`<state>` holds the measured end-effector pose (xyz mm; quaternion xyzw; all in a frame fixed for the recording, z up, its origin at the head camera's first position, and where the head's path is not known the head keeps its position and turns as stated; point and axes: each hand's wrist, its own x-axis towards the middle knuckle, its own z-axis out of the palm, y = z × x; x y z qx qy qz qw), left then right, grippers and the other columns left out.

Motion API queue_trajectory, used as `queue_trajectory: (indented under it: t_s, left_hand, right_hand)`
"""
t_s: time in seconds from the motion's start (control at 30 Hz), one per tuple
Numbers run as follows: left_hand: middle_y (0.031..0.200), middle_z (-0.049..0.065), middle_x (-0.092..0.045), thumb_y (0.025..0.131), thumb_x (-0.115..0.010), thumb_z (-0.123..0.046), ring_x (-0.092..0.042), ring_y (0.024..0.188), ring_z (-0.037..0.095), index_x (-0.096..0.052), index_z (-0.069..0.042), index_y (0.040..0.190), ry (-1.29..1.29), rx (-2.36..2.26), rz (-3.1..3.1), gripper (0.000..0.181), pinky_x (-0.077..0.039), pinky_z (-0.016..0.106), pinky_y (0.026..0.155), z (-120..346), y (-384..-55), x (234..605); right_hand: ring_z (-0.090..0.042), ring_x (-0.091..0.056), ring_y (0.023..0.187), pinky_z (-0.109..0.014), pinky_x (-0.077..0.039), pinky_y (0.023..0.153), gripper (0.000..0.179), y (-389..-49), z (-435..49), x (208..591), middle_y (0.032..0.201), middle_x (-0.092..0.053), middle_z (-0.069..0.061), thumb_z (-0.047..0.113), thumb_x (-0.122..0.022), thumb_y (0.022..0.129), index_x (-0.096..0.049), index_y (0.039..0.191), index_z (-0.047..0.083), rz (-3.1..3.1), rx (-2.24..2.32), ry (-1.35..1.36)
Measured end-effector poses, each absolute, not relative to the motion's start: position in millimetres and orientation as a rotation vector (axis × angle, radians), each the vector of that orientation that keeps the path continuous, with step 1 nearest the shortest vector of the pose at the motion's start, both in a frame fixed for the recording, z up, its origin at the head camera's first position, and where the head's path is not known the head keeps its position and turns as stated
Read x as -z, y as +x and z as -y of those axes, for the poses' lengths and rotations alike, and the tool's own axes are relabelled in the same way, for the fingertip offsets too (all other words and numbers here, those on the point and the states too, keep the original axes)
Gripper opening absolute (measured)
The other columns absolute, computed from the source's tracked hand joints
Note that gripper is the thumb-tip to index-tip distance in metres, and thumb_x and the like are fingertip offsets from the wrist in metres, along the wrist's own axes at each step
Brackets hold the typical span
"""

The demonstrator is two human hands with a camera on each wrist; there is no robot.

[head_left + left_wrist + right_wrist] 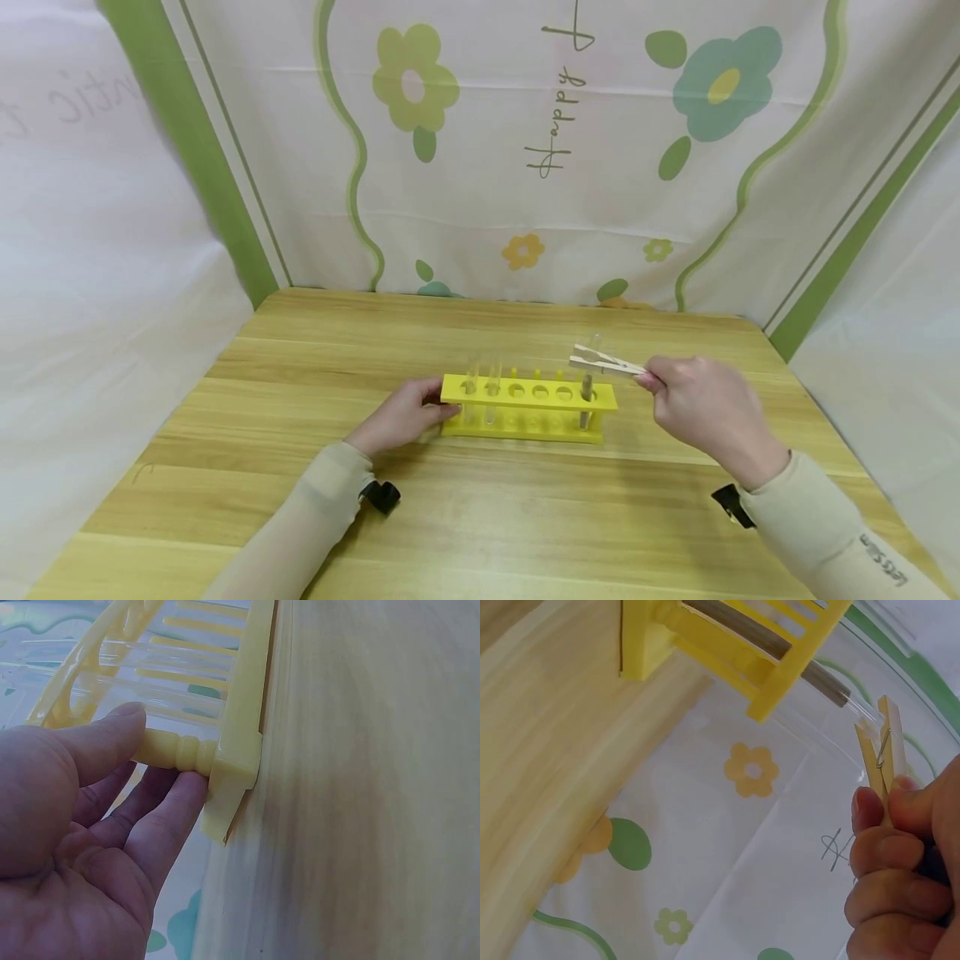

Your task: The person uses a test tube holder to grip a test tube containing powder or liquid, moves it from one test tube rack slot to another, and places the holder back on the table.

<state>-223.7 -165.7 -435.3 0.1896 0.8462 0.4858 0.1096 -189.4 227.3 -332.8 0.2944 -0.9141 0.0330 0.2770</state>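
Note:
A yellow test tube rack (pixel 525 425) stands upright on the table. My left hand (pixel 405 414) grips its left end post (pixel 169 748) between thumb and fingers. Two clear test tubes (pixel 492 392) stand in the left holes, looking empty. At the right end, one test tube (pixel 586 400) holds dark grey matter, and its clear top rises above the rack. My right hand (pixel 705 408) pinches a wooden test tube clamp (pixel 607 364) by its handles. In the right wrist view, the clamp's spread jaws are at the tube's clear mouth; whether they touch the glass I cannot tell.
The wooden table (pixel 480 517) reaches back to a white cloth (pixel 465 192) printed with flowers. More white cloth hangs on the left and right sides. Several middle holes of the rack stand between the clear tubes and the dark one.

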Motion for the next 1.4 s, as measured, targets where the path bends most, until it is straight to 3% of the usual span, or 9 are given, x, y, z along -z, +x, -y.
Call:
queue_trajectory:
  t_s: [0.67,1.2,1.4]
  left_hand:
    - [0.110,-0.006,-0.069,0.098,-0.065,-0.021,-0.060,0.100,0.015,-0.066,-0.020,0.120,0.559,-1.430,-2.485,0.022,-0.048,0.036,0.085,165.2,-223.4,433.6]
    - [0.111,-0.006,-0.069,0.098,-0.065,-0.021,-0.061,0.101,0.014,-0.066,-0.021,0.121,0.563,-1.420,-2.486,0.023,-0.049,0.036,0.085,165.1,-222.2,433.0]
    - [0.112,-0.007,-0.068,0.098,-0.065,-0.020,-0.061,0.102,0.014,-0.065,-0.021,0.123,0.566,-1.421,-2.485,0.025,-0.049,0.037,0.087,165.2,-222.6,432.5]
  right_hand:
    - [-0.001,-0.012,0.047,-0.021,-0.015,0.040,0.040,-182.9,-234.5,369.7,0.053,-0.018,0.011,0.014,-0.070,0.089,-0.040,0.063,0.021,2.544,-0.132,0.758]
    - [-0.001,-0.018,0.045,-0.019,-0.017,0.040,0.039,-180.7,-235.0,376.2,0.053,-0.025,0.010,0.016,-0.069,0.092,-0.041,0.066,0.019,2.622,-0.199,0.755]
    - [-0.001,-0.021,0.044,-0.020,-0.020,0.039,0.031,-179.6,-233.6,371.9,0.052,-0.027,0.009,0.016,-0.068,0.094,-0.048,0.069,0.017,2.647,-0.220,0.739]
